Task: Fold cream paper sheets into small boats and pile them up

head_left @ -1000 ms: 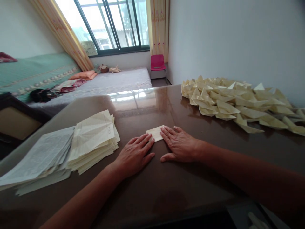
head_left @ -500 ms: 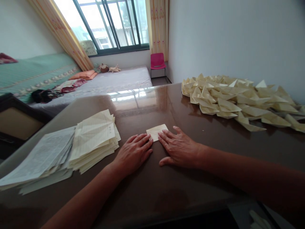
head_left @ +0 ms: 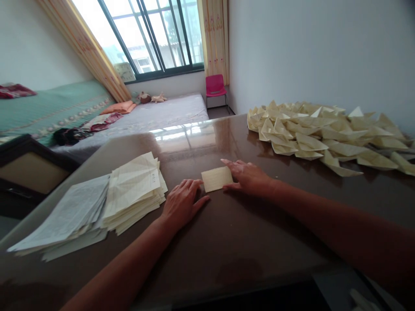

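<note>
A small folded rectangle of cream paper [head_left: 216, 179] lies flat on the glossy brown table [head_left: 227, 242]. My left hand [head_left: 182, 203] rests palm down beside its left edge, fingers stretched and touching the paper's corner. My right hand [head_left: 248, 176] lies at the paper's right edge, fingers extended along it and thumb by the lower corner. Neither hand grips anything.
A stack of flat cream and printed sheets [head_left: 106, 198] lies at the left. A large heap of folded paper boats [head_left: 324, 136] covers the table's right back. Beyond the table are a bed [head_left: 155, 116], a pink chair [head_left: 215, 86] and a window.
Both hands have slid off the top of the folded paper to its sides, leaving it fully uncovered. The right hand moved further away and to the right; the left drew back.
</note>
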`<state>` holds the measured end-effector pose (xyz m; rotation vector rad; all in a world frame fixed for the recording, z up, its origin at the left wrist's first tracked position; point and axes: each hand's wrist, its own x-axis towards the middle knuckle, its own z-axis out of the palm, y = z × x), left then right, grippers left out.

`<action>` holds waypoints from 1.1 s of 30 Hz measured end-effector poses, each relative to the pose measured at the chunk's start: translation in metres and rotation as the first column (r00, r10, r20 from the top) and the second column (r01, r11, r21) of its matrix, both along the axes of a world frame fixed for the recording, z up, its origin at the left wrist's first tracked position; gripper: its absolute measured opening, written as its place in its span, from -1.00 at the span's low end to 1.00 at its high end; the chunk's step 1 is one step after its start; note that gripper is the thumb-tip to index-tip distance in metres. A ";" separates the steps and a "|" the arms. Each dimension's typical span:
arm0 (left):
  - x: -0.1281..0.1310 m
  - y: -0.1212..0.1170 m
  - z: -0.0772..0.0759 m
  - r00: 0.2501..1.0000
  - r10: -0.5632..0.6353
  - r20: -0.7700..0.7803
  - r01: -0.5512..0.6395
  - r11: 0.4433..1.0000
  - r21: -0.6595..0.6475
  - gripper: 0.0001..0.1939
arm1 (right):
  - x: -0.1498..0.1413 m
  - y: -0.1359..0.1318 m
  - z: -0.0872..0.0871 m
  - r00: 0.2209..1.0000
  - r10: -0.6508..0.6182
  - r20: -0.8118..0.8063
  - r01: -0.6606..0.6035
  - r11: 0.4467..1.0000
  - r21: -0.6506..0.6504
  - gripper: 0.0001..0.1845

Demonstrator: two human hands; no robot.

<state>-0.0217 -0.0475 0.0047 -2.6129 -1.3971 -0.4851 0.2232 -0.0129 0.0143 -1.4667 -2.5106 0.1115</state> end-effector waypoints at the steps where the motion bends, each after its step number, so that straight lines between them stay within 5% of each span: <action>1: 0.000 0.001 0.000 1.000 0.010 0.012 -0.010 1.000 -0.016 -0.50 | 0.001 0.004 -0.004 0.999 0.001 -0.050 -0.002 1.000 -0.024 -0.04; 4: 0.000 0.003 0.000 0.998 -0.020 0.058 0.023 0.999 -0.049 -0.36 | 0.000 0.009 -0.009 0.973 0.022 -0.229 -0.034 0.998 -0.047 -0.07; 10: -0.001 0.003 0.000 0.947 -0.113 0.302 0.133 0.990 -0.048 -0.52 | -0.010 0.000 0.002 0.776 0.111 -0.621 -0.170 0.985 -0.037 -0.29; 15: 0.004 -0.002 0.002 0.724 0.005 0.690 0.196 0.957 -0.214 -0.47 | -0.011 0.001 0.007 0.622 0.077 -0.780 -0.206 0.976 -0.068 -0.30; 18: 0.008 -0.004 0.007 0.582 0.096 0.808 0.263 0.917 -0.299 -0.46 | -0.009 0.005 0.005 0.623 0.057 -0.780 -0.256 0.957 -0.135 -0.34; 22: 0.008 -0.002 0.010 0.524 0.141 0.840 0.300 0.892 -0.337 -0.53 | -0.010 0.006 0.003 0.625 0.004 -0.781 -0.232 0.956 -0.181 -0.43; 25: 0.006 0.001 0.006 0.556 0.080 0.827 0.268 0.925 -0.270 -0.59 | -0.011 0.007 0.000 0.572 -0.065 -0.817 -0.202 0.955 -0.217 -0.45; 28: 0.002 0.003 0.002 0.718 -0.071 0.693 0.170 0.983 -0.075 -0.61 | -0.011 0.010 -0.004 0.501 -0.153 -0.852 -0.231 0.925 -0.302 -0.46; 31: -0.001 0.002 0.000 0.892 -0.184 0.413 0.117 0.976 0.183 -0.61 | -0.010 0.015 -0.009 0.550 -0.201 -0.810 -0.242 0.890 -0.385 -0.44; 33: -0.001 0.001 0.001 0.944 -0.235 0.232 0.160 0.940 0.301 -0.64 | -0.010 0.017 -0.012 0.621 -0.193 -0.759 -0.223 0.885 -0.408 -0.43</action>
